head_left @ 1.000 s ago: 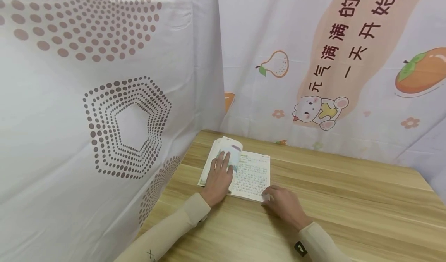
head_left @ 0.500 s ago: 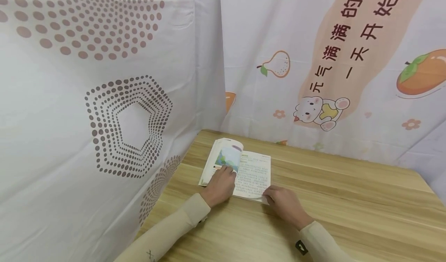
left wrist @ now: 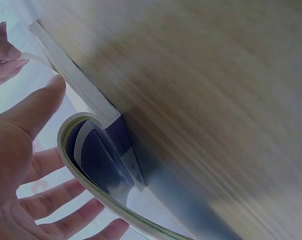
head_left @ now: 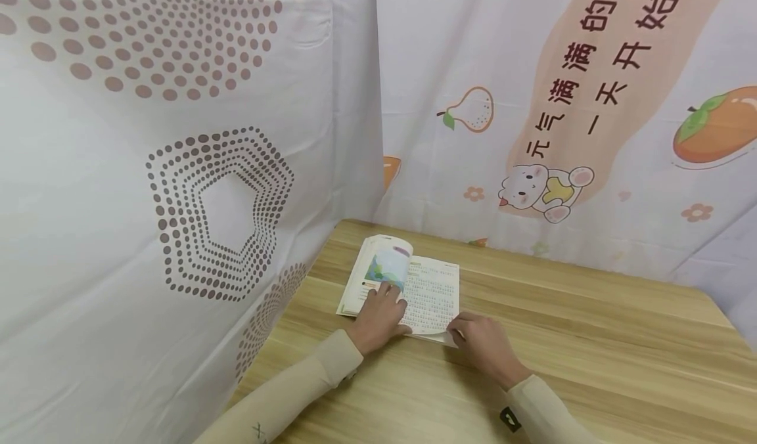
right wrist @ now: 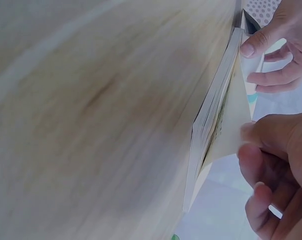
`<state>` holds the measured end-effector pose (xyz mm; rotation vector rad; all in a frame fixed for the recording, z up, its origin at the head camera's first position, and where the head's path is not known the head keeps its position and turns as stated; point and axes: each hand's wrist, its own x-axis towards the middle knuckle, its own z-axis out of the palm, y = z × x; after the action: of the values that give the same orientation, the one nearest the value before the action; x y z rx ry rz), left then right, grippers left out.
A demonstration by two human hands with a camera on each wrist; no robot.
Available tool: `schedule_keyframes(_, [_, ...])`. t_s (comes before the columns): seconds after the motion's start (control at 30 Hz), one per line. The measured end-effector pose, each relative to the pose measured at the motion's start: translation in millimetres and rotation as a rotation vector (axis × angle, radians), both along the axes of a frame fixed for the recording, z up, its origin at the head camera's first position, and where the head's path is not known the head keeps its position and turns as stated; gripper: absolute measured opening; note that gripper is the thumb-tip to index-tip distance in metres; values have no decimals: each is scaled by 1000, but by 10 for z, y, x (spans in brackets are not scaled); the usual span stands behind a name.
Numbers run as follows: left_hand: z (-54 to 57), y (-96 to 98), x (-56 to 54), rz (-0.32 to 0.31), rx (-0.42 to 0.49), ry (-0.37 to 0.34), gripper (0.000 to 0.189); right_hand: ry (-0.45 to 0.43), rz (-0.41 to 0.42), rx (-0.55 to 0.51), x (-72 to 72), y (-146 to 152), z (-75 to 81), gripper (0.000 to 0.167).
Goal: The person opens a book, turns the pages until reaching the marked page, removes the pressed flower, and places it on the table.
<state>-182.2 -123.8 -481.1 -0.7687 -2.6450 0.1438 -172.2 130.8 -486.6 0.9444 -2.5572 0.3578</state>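
Observation:
An open book (head_left: 434,286) lies on the wooden table, with a colour picture on its left page and dense print on its right page. My left hand (head_left: 377,316) rests across the lower left page, near the fold. In the left wrist view, its fingers (left wrist: 71,195) spread loosely over the curved left pages, and the thumb lies by the right block's bottom edge. At the lower right corner, my right hand (head_left: 481,342) pinches a page between thumb and forefinger. The right wrist view shows this page (right wrist: 230,135) lifted and bowed off the pages below.
The wooden table (head_left: 568,339) extends to the right of the book. A white curtain with dotted patterns (head_left: 219,214) hangs close on the left. Behind the table hangs another cloth with fruit prints and writing (head_left: 467,168).
My left hand has drawn back down the left page toward the fold, uncovering the picture. The right hand's fingers have lifted the lower right page corner.

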Motion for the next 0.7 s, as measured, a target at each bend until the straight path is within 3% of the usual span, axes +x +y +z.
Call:
schedule_keyframes(0.33, [-12, -1, -6, 14, -22, -14, 58, -29, -28, 4, 22, -35, 35, 13])
schedule_keyframes(0.53, [-11, -4, -10, -4, -21, -5, 46, -38, -68, -61, 15, -50, 14, 16])
schedule_keyframes(0.6, [-10, 8, -13, -7, -14, -1, 40, -35, -77, -100, 5, -51, 7, 22])
schedule_keyframes(0.7, [-26, 48, -16, 11, -21, 1, 37, -39, -85, -148, -7, -41, -6, 44])
